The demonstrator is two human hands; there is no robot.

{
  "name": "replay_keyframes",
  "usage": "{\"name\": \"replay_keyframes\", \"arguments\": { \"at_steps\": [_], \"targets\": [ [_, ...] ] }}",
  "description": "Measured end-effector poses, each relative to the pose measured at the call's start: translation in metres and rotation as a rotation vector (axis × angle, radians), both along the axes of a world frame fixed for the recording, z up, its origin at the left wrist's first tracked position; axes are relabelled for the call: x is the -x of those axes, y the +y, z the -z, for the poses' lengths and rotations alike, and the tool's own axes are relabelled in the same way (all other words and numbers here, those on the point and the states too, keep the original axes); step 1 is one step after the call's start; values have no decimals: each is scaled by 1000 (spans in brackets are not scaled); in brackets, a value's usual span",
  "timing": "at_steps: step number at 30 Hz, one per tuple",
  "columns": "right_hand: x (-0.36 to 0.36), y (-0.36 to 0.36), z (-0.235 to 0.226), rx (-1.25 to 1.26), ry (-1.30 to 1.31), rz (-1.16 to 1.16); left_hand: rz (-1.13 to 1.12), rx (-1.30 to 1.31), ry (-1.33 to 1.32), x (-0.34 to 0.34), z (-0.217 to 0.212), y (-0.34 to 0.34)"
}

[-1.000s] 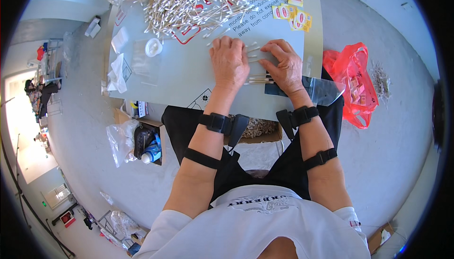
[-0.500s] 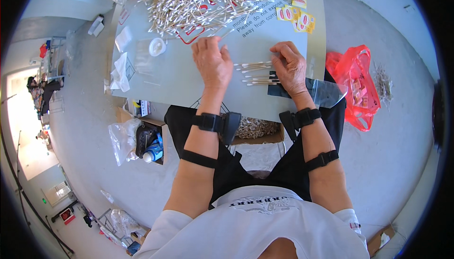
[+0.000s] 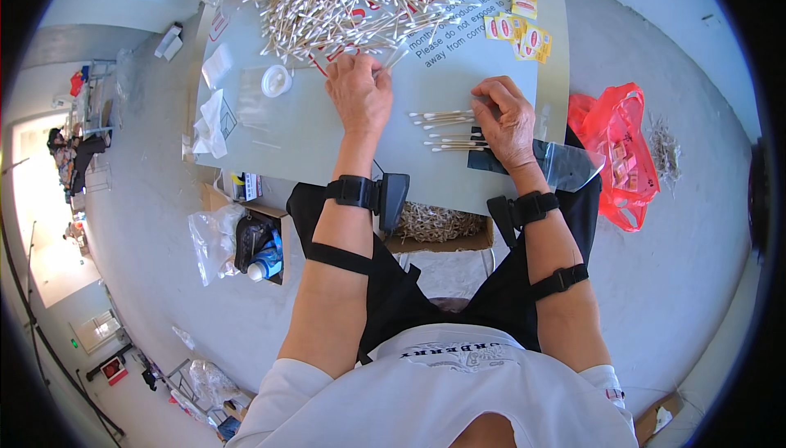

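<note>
A large heap of white-tipped cotton swabs (image 3: 336, 6) covers the far part of the table. My left hand (image 3: 360, 96) is at its near edge with fingers bent down; a loose swab lies beside the thumb, and the fingertips are hidden. To the right, a small row of cotton swabs (image 3: 446, 115) lies sideways on the table. My right hand (image 3: 508, 125) is curled over the right ends of this row, thumb and fingers closed around them. Under that wrist lies a clear plastic bag with a dark panel (image 3: 565, 164), partly covering the table's near right edge.
Small yellow packets (image 3: 532, 41) lie at the table's far right. Left of my left hand are a round white tub (image 3: 276, 81) and crumpled white tissue (image 3: 211, 125). A red plastic bag (image 3: 626, 162) hangs off to the right. Below the table is a box of swabs (image 3: 438, 227).
My left hand has moved slightly left and away from me, to the heap's near edge. My right hand stays at the swab row, nearly unchanged.
</note>
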State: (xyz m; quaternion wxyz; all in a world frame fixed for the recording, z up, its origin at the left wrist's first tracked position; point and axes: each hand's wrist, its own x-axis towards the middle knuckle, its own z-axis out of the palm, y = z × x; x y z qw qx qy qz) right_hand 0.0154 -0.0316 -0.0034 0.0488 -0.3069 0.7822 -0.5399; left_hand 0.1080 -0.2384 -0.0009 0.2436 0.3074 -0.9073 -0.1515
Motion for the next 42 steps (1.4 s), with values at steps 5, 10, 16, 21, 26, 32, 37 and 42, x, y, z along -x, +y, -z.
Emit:
{"name": "replay_keyframes", "arguments": {
  "at_steps": [5, 10, 16, 21, 26, 32, 37, 42],
  "targets": [
    [2, 1, 0, -19, 51, 7, 74, -53, -2, -4, 1, 7],
    [0, 0, -1, 14, -7, 0, 216, -67, 24, 0, -2, 20],
    [4, 3, 3, 164, 20, 120, 395, -91, -69, 0, -12, 53],
    [5, 3, 6, 185, -26, 119, 373, 35, -177, -17, -12, 97],
    [2, 6, 1, 195, -117, 72, 377, 54, -289, -10, -5, 96],
    [-20, 3, 3, 388, -319, 116, 379, 51, -314, 0, -5, 90],
    [-45, -5, 4, 488, -338, 204, 448, -10, -323, -21, 1, 103],
    [-50, -3, 2, 572, -412, 234, 248, -561, 399, -20, 2, 97]
  ]
}}
